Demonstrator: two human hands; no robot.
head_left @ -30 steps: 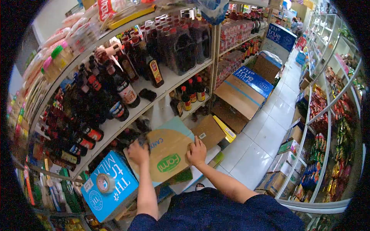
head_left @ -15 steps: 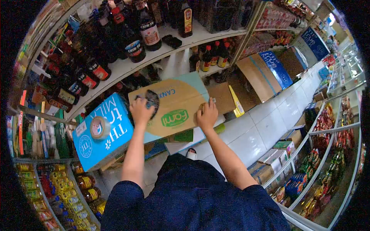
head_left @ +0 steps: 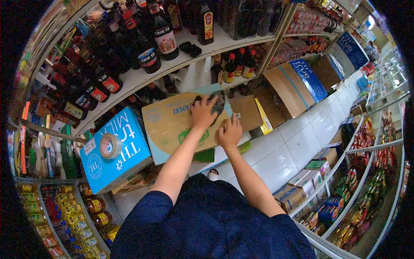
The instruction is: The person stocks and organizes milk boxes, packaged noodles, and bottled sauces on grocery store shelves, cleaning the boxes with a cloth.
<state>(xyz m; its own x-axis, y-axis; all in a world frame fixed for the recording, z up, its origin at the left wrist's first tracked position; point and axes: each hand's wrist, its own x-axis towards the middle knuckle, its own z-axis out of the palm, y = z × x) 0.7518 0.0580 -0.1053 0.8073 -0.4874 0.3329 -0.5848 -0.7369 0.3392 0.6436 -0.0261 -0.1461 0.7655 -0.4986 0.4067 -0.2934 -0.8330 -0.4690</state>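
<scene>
A brown cardboard box (head_left: 168, 125) with a green logo and light blue corners lies in front of me, beside the shelf. My left hand (head_left: 204, 113), fingers spread, presses a dark, crumpled cloth-like item (head_left: 218, 105) on the box's upper right part. My right hand (head_left: 230, 131) rests on the box's right edge with its fingers extended. To the left stands a blue milk carton box (head_left: 116, 151), with a roll of tape (head_left: 109, 145) on top.
Dark sauce bottles (head_left: 164, 34) line the shelf (head_left: 194, 56) ahead. More open cartons (head_left: 291, 86) stand to the right on the tiled floor (head_left: 276, 149). Snack racks (head_left: 345, 190) are at the right, and yellow-labelled bottles (head_left: 77, 213) at the lower left.
My left hand has moved right across the box together with the dark item, uncovering the box's left part. My right hand has stayed near the right edge.
</scene>
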